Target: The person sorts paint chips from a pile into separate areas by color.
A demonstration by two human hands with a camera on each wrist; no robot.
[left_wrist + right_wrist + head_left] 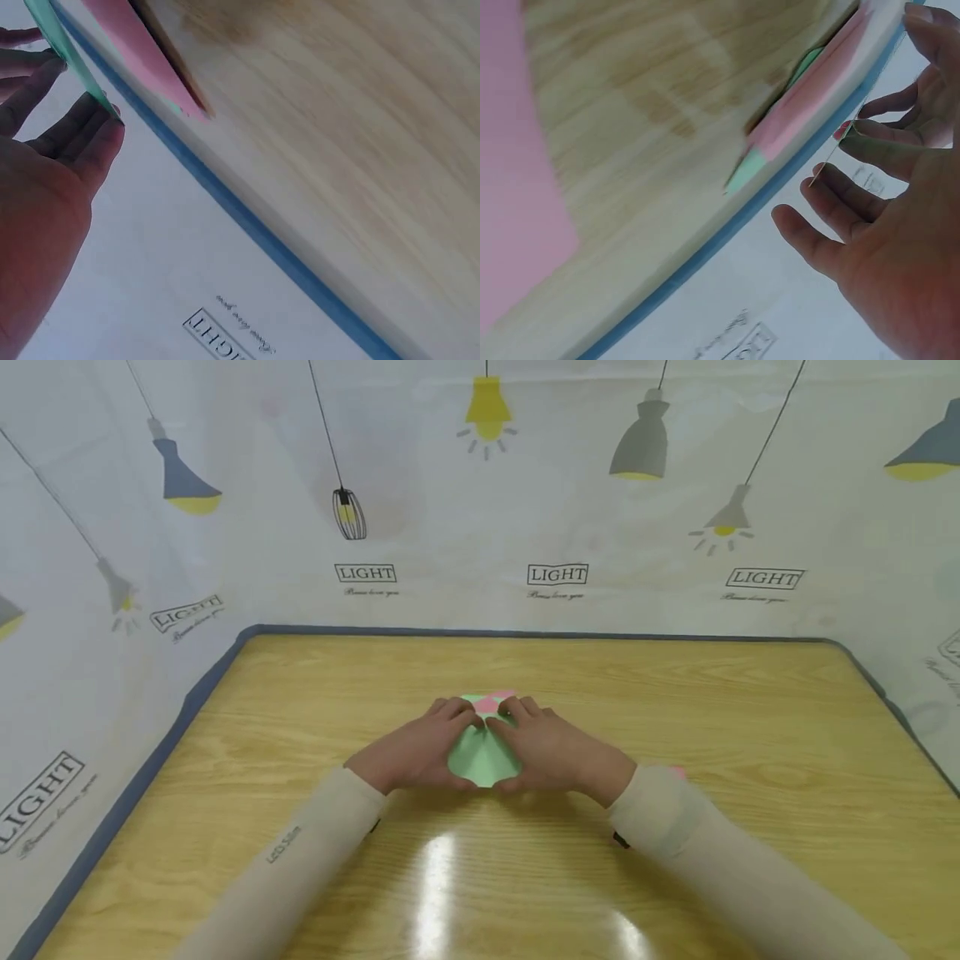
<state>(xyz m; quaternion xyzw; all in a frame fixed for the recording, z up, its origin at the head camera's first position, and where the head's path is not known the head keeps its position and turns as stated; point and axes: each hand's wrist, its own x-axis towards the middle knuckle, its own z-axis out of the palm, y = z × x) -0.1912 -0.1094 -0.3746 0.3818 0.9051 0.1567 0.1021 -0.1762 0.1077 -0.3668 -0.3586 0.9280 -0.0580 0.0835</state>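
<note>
- Over the counter (pixel 750 710), seen from my head, my left hand (pixel 420 747) and right hand (pixel 558 747) are holding one green paper (pixel 483 760); I seem to be folding it, the next move probably calling for a pressed crease.
- Left wrist view: my left hand is pinching its edge; one pink-and-green paper (pixel 150 60) is lying beyond.
- Right wrist view: my right hand is gripping too; one pink sheet (pixel 521 210) is lying nearby.
</note>
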